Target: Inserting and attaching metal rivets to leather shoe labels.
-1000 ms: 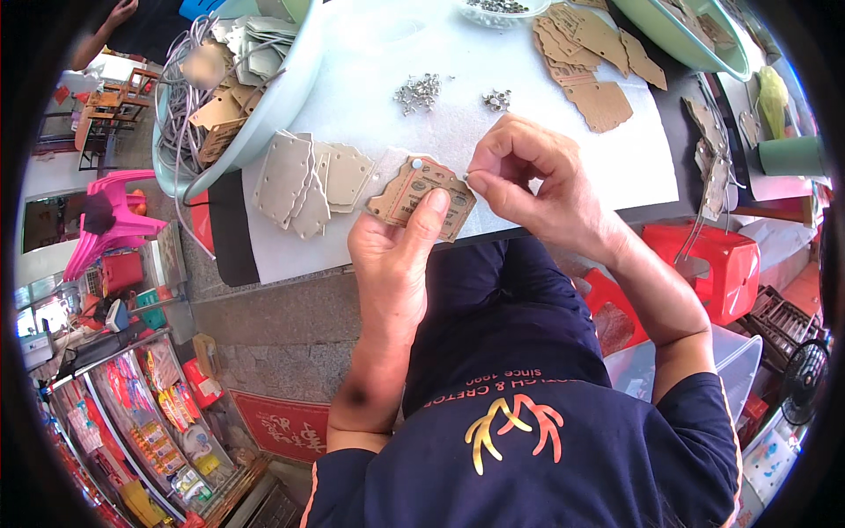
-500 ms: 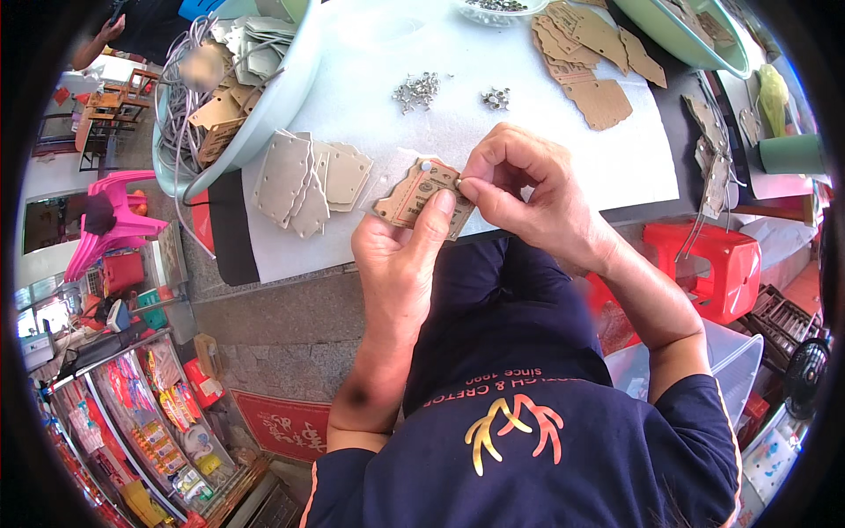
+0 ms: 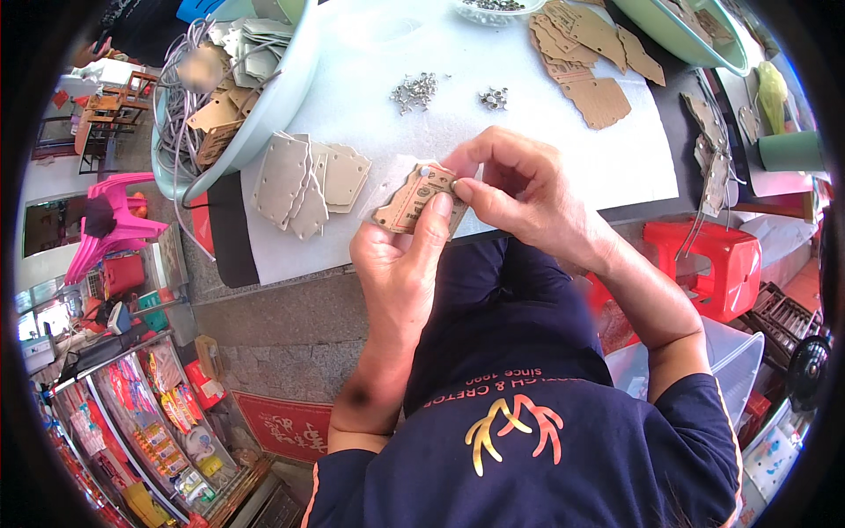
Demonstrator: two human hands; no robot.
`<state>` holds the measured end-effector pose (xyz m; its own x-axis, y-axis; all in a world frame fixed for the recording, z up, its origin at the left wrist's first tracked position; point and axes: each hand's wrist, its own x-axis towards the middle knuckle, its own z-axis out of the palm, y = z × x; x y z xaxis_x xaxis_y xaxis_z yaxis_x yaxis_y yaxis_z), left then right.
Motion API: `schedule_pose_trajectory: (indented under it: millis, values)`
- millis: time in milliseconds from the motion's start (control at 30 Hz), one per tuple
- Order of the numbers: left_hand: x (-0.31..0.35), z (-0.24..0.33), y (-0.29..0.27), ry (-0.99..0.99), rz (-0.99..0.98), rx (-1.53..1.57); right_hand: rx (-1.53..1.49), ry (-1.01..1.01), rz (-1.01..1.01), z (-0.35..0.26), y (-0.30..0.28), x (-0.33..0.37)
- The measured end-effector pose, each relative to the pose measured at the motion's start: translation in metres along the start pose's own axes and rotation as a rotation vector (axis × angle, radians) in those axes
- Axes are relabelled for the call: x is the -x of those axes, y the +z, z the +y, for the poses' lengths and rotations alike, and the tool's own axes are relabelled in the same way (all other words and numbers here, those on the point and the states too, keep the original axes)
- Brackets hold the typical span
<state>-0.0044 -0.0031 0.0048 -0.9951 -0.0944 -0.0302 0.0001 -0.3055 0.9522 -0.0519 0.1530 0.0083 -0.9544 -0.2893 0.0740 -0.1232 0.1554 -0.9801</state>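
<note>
A brown printed cardboard piece (image 3: 408,202) with a wavy edge is gripped by my left hand (image 3: 398,273), thumb flat on its front. One round silver metal fastener (image 3: 424,172) sits near its top edge. My right hand (image 3: 532,194) pinches the card's upper right corner between thumb and fingers; any small part under that thumb is hidden. Beyond my hands, two small heaps of metal fasteners, a bigger heap (image 3: 414,91) and a smaller heap (image 3: 494,98), lie on the white sheet (image 3: 361,88). Left of the card is a fanned stack of grey cardboard pieces (image 3: 286,183).
A pale green basin (image 3: 304,84) with grey cords and cards stands at the left. More brown cards (image 3: 598,101) lie at the far right, near another green basin (image 3: 695,53) and a clear dish of fasteners (image 3: 499,13). A red stool (image 3: 713,264) stands below the table's right side.
My right thumb has shifted slightly left onto the card's corner, and the fingers have moved behind the edge. A person's hand at the far upper left has moved partly out of sight.
</note>
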Motion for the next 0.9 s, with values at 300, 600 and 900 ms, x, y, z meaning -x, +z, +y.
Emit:
schedule_pose_trajectory:
  millis: [300, 600, 900]
  values:
    - [0.000, -0.003, -0.002, 0.068, -0.067, -0.038, 0.086, -0.143, -0.034, 0.002, -0.003, 0.000]
    - [0.000, -0.005, -0.005, 0.066, -0.123, -0.045, 0.148, -0.174, -0.139, 0.003, -0.009, -0.003]
    - [0.000, -0.002, -0.005, 0.061, -0.138, -0.013, 0.095, -0.112, -0.181, 0.000, -0.011, -0.003]
